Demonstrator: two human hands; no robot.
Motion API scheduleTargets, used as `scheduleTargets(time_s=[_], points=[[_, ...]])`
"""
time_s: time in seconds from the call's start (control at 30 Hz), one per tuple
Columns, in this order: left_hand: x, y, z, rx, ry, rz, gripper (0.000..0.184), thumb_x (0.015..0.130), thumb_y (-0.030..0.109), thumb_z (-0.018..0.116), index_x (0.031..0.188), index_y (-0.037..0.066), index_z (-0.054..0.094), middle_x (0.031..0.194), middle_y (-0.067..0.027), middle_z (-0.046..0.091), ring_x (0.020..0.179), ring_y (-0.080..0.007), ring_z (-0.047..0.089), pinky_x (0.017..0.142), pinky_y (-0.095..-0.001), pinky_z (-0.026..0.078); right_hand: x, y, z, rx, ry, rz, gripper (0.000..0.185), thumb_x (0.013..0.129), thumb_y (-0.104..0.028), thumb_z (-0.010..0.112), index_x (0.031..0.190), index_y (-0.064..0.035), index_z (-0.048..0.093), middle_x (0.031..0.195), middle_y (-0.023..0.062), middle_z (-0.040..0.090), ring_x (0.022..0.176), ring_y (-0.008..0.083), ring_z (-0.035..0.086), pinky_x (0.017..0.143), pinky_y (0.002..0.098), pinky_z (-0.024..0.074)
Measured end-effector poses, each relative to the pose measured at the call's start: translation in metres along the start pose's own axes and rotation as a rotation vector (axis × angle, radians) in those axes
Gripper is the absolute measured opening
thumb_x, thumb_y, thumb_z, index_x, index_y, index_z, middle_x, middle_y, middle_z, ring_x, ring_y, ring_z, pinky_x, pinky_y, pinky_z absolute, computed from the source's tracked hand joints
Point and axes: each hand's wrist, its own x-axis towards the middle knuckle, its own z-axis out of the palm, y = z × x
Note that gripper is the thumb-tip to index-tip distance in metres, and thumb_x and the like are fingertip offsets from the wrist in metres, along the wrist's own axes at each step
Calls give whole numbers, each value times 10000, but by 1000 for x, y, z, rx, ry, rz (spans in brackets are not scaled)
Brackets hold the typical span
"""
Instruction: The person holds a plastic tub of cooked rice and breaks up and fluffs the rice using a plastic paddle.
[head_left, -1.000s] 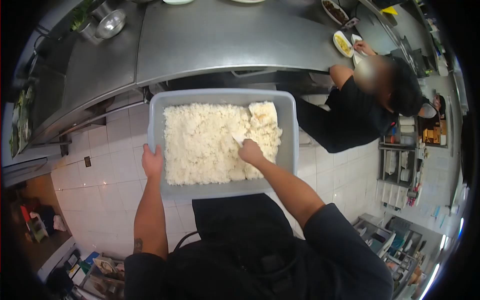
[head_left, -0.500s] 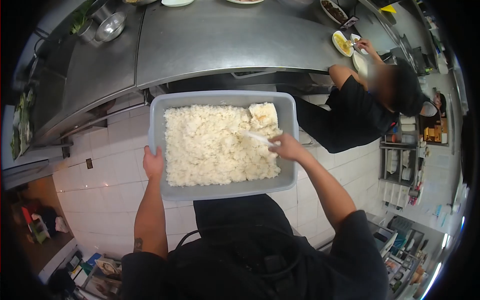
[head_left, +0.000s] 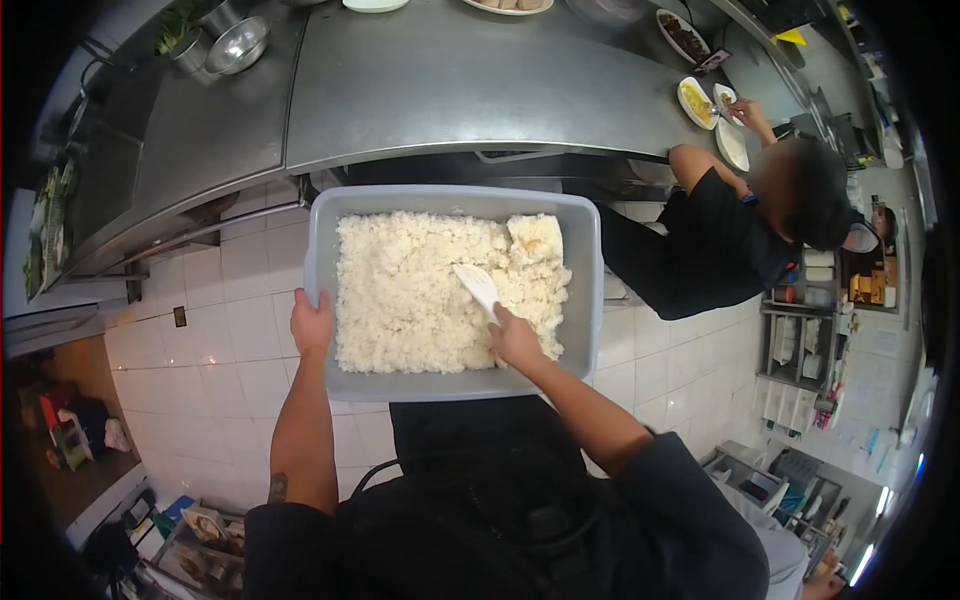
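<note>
A grey plastic tub (head_left: 582,300) of cooked white rice (head_left: 400,295) is in front of my body. My left hand (head_left: 311,322) grips the tub's left side, its thumb over the rim. In my right hand (head_left: 516,336) is a white rice paddle (head_left: 477,285), its fingers closed round the handle. The paddle's blade points up and left and lies against the rice near the middle. A compact clump of rice (head_left: 536,238) with a browned patch sits in the tub's far right corner.
Beyond the tub runs a steel counter (head_left: 450,90). On its left stands a metal bowl (head_left: 238,46); on its right are white dishes of food (head_left: 697,103). A co-worker (head_left: 700,240) in black leans there, a hand at a dish. White tiles (head_left: 240,400) cover the floor.
My right hand has moved left and toward me, bringing the paddle to the middle of the rice. My left hand keeps its hold. The co-worker's hand has shifted to another dish.
</note>
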Motion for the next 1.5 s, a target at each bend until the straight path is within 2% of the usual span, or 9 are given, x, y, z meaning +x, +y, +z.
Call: scheduleTargets(time_s=[0.13, 0.23, 0.3, 0.4, 0.67, 1.03, 1.3, 1.43, 1.5], points=[[-2, 2, 1, -20, -9, -7, 404, 924, 359, 602, 1102, 11, 501, 997, -284, 670, 951, -474, 636, 845, -529, 489, -21, 16, -87, 79, -106, -74, 524, 904, -221, 590, 1395, -55, 509, 967, 242, 696, 882, 423, 666, 815, 496, 520], [3, -7, 4, -16, 29, 5, 411, 922, 361, 604, 1116, 12, 507, 990, -284, 671, 957, -470, 636, 846, -526, 491, -14, -35, -159, -357, -251, -269, 459, 901, -198, 594, 1341, -69, 573, 971, 200, 706, 890, 367, 686, 792, 463, 542], [1, -2, 0, -6, -8, -2, 432, 922, 363, 605, 1148, 8, 508, 982, -280, 672, 963, -466, 637, 844, -526, 491, -2, -64, -163, -797, -319, -475, 355, 903, -162, 585, 1249, -104, 644, 947, 156, 704, 884, 315, 698, 757, 424, 564], [3, -5, 5, -17, 24, 16, 442, 920, 361, 609, 1161, 4, 514, 976, -275, 673, 964, -462, 638, 844, -523, 491, 29, -60, -91, -888, -327, -674, 245, 912, -121, 560, 1112, -10, 646, 900, 120, 696, 845, 291, 699, 715, 389, 579], [1, -8, 7, -4, 7, 0, 432, 919, 363, 612, 1141, 3, 527, 1006, -270, 678, 984, -460, 638, 859, -513, 492, 26, -38, -10, -657, -248, -340, 348, 894, -59, 547, 1236, 6, 546, 918, 197, 663, 847, 336, 698, 685, 407, 581], [4, -3, 0, -7, -43, -40, 457, 922, 361, 608, 1182, -1, 507, 1038, -273, 675, 1001, -463, 633, 873, -517, 491, -32, -37, -120, -25, -345, -78, 431, 852, -184, 597, 1236, 9, 602, 1093, 248, 680, 1009, 379, 670, 879, 452, 527], [3, -3, 2, -28, -7, -12, 458, 918, 341, 611, 1189, -14, 507, 1043, -277, 672, 997, -463, 634, 873, -517, 490, 44, -77, 42, -76, -238, 126, 402, 876, -206, 571, 1212, 13, 589, 1078, 266, 672, 994, 425, 656, 883, 499, 512], [6, -4, 0, -50, -44, 4, 456, 913, 330, 619, 1187, -19, 514, 1048, -277, 672, 1000, -463, 633, 873, -512, 492, 7, -62, 62, 18, -86, 120, 501, 896, -225, 576, 1352, -53, 458, 1044, 297, 661, 974, 445, 649, 840, 530, 507], [5, -9, 3, -89, -39, 4, 450, 903, 320, 629, 1180, -18, 523, 1038, -274, 675, 997, -461, 636, 871, -507, 494, 14, -29, 37, 57, -124, 44, 483, 890, -258, 610, 1330, -70, 542, 1084, 267, 665, 988, 424, 650, 862, 496, 512]])
